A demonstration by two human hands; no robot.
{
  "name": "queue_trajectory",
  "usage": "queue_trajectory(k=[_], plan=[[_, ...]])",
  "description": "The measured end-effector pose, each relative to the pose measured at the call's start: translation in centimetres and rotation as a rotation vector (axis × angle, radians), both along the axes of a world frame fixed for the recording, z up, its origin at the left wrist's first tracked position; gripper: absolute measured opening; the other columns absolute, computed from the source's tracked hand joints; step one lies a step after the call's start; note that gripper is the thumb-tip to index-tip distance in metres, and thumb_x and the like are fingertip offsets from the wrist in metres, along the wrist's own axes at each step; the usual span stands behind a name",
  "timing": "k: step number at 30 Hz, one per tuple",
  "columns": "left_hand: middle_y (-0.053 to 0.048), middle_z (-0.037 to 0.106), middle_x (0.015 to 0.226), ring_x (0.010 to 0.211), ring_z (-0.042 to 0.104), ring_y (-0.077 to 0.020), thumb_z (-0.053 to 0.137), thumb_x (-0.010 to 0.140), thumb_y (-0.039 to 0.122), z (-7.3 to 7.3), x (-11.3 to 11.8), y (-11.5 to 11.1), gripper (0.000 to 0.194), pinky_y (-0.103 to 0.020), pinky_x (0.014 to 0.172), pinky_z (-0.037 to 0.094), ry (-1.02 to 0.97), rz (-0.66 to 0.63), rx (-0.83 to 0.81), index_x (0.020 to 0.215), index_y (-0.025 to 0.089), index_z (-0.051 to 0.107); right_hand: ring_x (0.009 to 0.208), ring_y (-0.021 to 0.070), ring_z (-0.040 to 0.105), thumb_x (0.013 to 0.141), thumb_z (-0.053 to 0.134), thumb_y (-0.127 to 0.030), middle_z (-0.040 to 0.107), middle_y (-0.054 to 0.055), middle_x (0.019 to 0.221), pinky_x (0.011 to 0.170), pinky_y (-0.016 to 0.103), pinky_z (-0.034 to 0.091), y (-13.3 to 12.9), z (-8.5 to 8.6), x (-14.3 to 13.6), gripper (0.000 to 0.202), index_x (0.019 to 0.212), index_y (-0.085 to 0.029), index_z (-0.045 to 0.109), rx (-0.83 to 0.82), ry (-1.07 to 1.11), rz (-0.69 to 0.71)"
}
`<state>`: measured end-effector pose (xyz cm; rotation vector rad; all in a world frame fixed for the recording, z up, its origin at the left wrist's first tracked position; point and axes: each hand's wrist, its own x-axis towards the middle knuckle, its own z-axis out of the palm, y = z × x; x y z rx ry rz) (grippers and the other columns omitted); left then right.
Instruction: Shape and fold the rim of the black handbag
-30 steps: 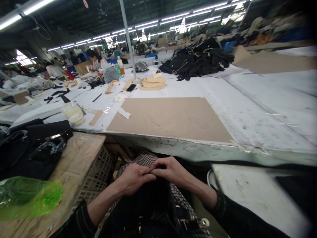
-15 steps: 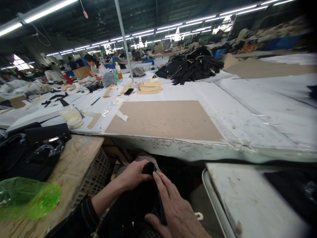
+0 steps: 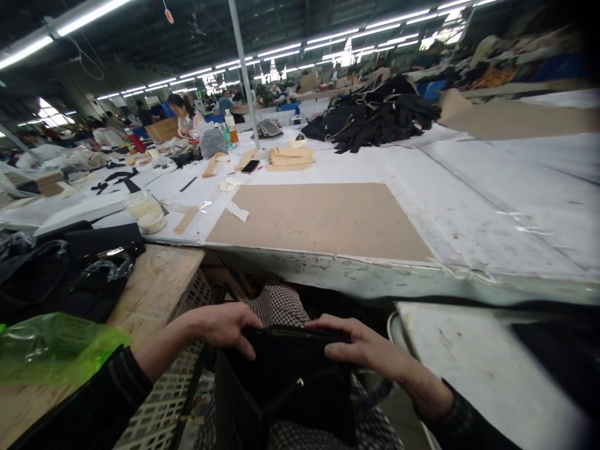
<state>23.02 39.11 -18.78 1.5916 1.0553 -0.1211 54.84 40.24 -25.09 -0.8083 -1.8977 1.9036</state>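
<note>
A black bag [image 3: 295, 356] rests on my lap, over a checked cloth [image 3: 281, 304], with a small gold-coloured fitting [image 3: 300, 382] on it. My left hand [image 3: 229, 326] grips its upper left corner, thumb on the near side. At the upper right edge my right hand [image 3: 360, 340] pinches the rim between thumb and fingers. The bag's top edge runs between the two hands. Its lower part fades into dark and is hard to make out.
Ahead is a white-covered table [image 3: 487, 206] with a brown sheet [image 3: 323, 219] and a heap of black pieces [image 3: 375, 115]. Black bags [image 3: 60, 275] and a green plastic bottle [image 3: 60, 350] lie on a wooden board [image 3: 164, 275] at left. A worn white surface [image 3: 469, 362] stands at right.
My hands have moved apart, from close together over the black item to its two upper corners. The bag now faces me spread wider, and its gold-coloured fitting shows.
</note>
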Motion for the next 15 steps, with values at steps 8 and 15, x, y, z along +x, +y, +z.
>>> queue_trajectory(k=[8,15], plan=[[0.002,0.068,0.082,0.075,0.059,-0.0165,0.068,0.081,0.046,-1.0,0.7,-0.3,0.031,-0.019,0.062,0.041,0.042,0.051,0.1,0.1,0.022,0.076,0.093,0.018,0.058,0.086,0.067,-0.039,0.061,0.0,0.1,0.085,0.028,0.046,0.2,-1.5,-1.3,0.023,0.103,-0.024,0.071,0.085,0.018,-0.062],[0.003,0.059,0.071,0.063,0.049,-0.0125,0.064,0.083,0.049,-2.5,-0.3,0.0,0.032,-0.019,0.053,0.033,0.028,0.133,0.064,0.084,0.018,0.072,0.099,0.0209,0.059,0.087,0.067,-0.04,0.062,0.002,0.105,0.091,0.031,0.046,-0.2,-1.5,-1.8,0.021,0.102,-0.024,0.07,0.104,-0.031,-0.095]])
